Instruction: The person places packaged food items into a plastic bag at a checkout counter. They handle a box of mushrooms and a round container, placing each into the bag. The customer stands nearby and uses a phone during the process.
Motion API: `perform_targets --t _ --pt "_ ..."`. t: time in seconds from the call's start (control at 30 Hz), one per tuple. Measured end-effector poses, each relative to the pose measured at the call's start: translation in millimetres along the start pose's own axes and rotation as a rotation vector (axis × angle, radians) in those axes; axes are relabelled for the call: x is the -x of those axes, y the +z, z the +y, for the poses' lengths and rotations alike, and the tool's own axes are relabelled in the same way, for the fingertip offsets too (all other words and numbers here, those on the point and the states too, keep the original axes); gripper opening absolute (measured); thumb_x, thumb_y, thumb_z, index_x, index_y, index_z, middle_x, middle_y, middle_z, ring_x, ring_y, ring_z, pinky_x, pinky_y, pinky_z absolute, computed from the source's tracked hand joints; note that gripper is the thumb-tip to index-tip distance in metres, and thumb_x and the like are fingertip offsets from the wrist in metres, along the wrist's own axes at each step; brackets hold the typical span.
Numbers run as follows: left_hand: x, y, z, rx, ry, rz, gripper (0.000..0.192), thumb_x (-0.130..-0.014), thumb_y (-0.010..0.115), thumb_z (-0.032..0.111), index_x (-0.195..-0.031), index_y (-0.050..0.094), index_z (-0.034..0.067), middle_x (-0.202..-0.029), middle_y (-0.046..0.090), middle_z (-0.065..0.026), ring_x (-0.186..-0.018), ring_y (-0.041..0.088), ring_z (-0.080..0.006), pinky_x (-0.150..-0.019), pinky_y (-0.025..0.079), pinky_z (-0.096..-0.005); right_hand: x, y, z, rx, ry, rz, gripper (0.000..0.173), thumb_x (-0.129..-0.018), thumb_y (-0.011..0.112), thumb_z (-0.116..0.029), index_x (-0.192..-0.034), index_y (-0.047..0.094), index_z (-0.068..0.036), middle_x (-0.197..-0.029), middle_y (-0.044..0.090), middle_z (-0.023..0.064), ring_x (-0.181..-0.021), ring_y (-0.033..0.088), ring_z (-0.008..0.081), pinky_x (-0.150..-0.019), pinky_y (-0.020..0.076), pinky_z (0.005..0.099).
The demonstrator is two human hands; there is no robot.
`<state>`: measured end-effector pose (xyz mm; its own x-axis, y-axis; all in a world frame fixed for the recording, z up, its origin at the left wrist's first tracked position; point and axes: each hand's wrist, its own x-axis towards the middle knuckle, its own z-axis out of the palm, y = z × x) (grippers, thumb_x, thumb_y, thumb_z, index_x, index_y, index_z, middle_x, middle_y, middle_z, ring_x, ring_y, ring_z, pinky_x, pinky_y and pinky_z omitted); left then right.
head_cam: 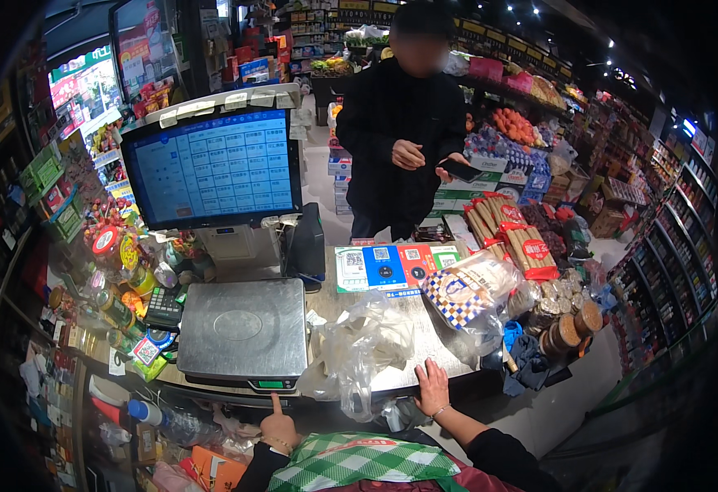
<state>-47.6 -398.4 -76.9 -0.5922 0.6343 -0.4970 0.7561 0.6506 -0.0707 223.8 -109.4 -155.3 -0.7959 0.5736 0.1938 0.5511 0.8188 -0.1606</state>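
At the counter's front edge, my left hand (278, 424) points its index finger at the small green display (271, 384) of a steel-topped weighing scale (242, 326). It holds nothing, and its other fingers are curled. My right hand (433, 387) rests spread on the front edge of the wooden counter (451, 350), with a bracelet at the wrist. Between the hands lie crumpled clear plastic bags (365, 344). Beyond the right hand is a checkered plastic package (457, 295). Behind the scale stands a touchscreen monitor (211, 172), lit with a grid of buttons.
A person in black (402, 141) stands across the counter with a phone (460, 170). Payment cards with printed codes (390, 267) lie at the back edge. Red-wrapped packs (528, 249) and jars (565, 332) crowd the right; a calculator (165, 307) and candy tubs (106, 240) the left.
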Motion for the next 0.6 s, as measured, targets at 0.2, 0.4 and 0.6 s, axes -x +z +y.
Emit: perform_targets --t 0.2,0.4,0.6 --pt "-1.1 2.8 -1.3 0.006 0.018 0.016 0.048 -0.064 0.078 0.048 -0.093 0.076 0.009 -0.155 0.009 -0.0278 -0.074 0.070 -0.0275 -0.071 0.055 -0.0362 0.8 0.7 0.1 0.005 0.011 -0.009 0.098 -0.059 0.083 -0.023 -0.143 0.032 -0.013 -0.149 0.025 0.0234 -0.137 0.026 0.0391 -0.111 0.0217 0.0527" --pt "-2.8 5.9 -3.2 0.012 0.039 0.022 0.052 -0.062 0.079 0.050 -0.094 0.076 0.008 -0.153 0.010 -0.0302 -0.072 0.069 -0.0301 -0.071 0.055 -0.0380 0.8 3.5 1.2 0.008 0.012 0.004 0.098 -0.059 0.084 -0.023 -0.143 0.032 -0.014 -0.149 0.025 0.0229 -0.137 0.027 0.0390 -0.111 0.0227 0.0528" --pt "0.6 0.8 -1.4 0.031 0.025 0.031 0.045 -0.066 0.076 0.046 -0.091 0.076 0.009 -0.154 0.010 -0.0279 -0.073 0.070 -0.0267 -0.070 0.055 -0.0356 1.1 2.9 1.0 -0.006 0.005 0.008 0.098 -0.059 0.083 -0.021 -0.142 0.031 -0.013 -0.149 0.025 0.0228 -0.136 0.027 0.0397 -0.111 0.0221 0.0536"
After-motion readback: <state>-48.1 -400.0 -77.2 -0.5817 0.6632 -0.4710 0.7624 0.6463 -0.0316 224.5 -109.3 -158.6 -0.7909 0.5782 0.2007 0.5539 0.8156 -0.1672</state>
